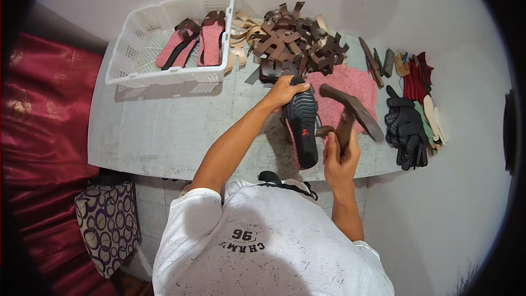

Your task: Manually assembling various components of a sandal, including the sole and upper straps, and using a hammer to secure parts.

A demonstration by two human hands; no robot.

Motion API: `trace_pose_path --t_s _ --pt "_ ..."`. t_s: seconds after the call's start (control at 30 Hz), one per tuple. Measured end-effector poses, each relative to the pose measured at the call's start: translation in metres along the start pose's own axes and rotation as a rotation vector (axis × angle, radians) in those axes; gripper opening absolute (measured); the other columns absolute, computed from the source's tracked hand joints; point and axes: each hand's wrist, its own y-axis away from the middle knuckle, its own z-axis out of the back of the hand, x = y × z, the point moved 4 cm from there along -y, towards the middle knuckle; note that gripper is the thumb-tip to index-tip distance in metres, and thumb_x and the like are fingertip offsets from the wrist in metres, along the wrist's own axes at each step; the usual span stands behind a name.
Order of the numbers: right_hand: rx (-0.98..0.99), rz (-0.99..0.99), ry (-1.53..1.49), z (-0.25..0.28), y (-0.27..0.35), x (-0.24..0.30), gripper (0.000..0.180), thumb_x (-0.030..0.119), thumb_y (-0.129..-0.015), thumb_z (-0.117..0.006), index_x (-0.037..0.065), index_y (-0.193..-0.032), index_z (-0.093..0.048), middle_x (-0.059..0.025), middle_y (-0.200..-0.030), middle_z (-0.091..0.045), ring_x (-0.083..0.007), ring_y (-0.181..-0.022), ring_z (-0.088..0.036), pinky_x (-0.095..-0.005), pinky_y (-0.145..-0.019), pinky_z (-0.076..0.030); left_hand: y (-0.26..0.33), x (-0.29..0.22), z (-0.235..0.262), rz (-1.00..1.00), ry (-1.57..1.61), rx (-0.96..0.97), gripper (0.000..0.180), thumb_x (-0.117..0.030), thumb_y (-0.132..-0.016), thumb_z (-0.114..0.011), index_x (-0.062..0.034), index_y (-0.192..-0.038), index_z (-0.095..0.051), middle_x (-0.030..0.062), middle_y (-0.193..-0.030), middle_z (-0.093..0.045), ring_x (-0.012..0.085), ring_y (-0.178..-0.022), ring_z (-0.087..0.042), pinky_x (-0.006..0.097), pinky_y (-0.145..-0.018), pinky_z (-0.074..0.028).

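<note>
1. Step in hand, as I read it: hammering a sandal (302,126) that lies sole-up on the grey worktable (164,131). The black treaded sole faces the camera, with a pink edge showing along its left side.
2. Left hand (285,92) is closed over the far end of the sandal, fingers wrapped on the toe, pinning it down.
3. Right hand (339,156) is closed around the wooden handle of a hammer (350,112). The dark head is raised, just right of the sandal and over a pink sheet (350,85).
4. To do it well, I judge: keep the left fingers clear of the strike line, land the head flat rather than on its edge, use short blows, and hold the sole steady so it cannot skid.
5. Position: the sandal runs lengthwise between the two hands, its far end under the left hand, its near end just left of the right hand.
6. Around: a pile of brown straps (296,41) lies beyond the left hand; a white basket (164,71) with finished pink sandals sits well left; black gloves (405,126) lie to the right.
</note>
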Motion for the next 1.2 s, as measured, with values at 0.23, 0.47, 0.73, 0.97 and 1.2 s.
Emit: trace_pose_path --t_s 0.23,0.47,0.73,0.97,1.2 --pt "0.123 -0.047 0.247 -0.017 -0.009 -0.042 0.020 0.014 -0.090 -0.059 -0.004 -0.089 -0.051 -0.0253 -0.071 -0.060 -0.0432 -0.066 -0.060 -0.0409 -0.057 -0.046 0.002 0.000 0.002 0.042 0.076 0.001 0.015 -0.016 -0.087 -0.066 -0.0026 -0.092 -0.062 0.0032 -0.081 -0.065 0.0106 -0.068 -0.061 0.025 -0.063 -0.049" --pt "-0.033 0.112 0.036 -0.007 0.012 -0.011 0.012 0.010 -0.091 -0.057 0.000 -0.097 -0.056 -0.0055 -0.062 -0.053 -0.0079 -0.052 -0.048 -0.0260 -0.046 -0.036 0.000 -0.003 -0.002 0.004 0.035 -0.007 0.017 -0.016 -0.087 -0.065 -0.0011 -0.095 -0.061 0.0035 -0.082 -0.064 0.0115 -0.069 -0.061 0.026 -0.065 -0.050" --pt "0.232 -0.136 0.208 -0.018 0.004 -0.024 0.019 0.013 -0.089 -0.060 -0.004 -0.093 -0.050 -0.0199 -0.065 -0.060 -0.0356 -0.055 -0.060 -0.0413 -0.053 -0.044 0.004 -0.004 0.003 0.042 0.050 -0.015 0.018 -0.019 -0.088 -0.066 -0.0026 -0.093 -0.062 0.0035 -0.080 -0.064 0.0104 -0.068 -0.061 0.025 -0.063 -0.049" --pt "-0.182 0.469 0.147 0.003 0.029 0.008 0.021 0.004 -0.087 -0.060 -0.005 -0.104 -0.054 -0.0167 -0.067 -0.062 -0.0295 -0.056 -0.060 -0.0383 -0.057 -0.048 -0.001 0.000 -0.002 0.047 0.092 0.011 0.017 -0.017 -0.088 -0.065 -0.0018 -0.093 -0.061 0.0045 -0.083 -0.065 0.0111 -0.070 -0.062 0.026 -0.063 -0.051" --pt "0.164 -0.163 0.136 -0.005 0.017 -0.040 0.025 0.013 -0.088 -0.061 -0.005 -0.103 -0.053 -0.0209 -0.067 -0.060 -0.0332 -0.059 -0.062 -0.0382 -0.055 -0.045 -0.004 -0.003 -0.003 0.043 0.014 0.013 0.018 -0.017 -0.088 -0.065 -0.0013 -0.094 -0.061 0.0034 -0.081 -0.064 0.0107 -0.069 -0.062 0.026 -0.063 -0.050"
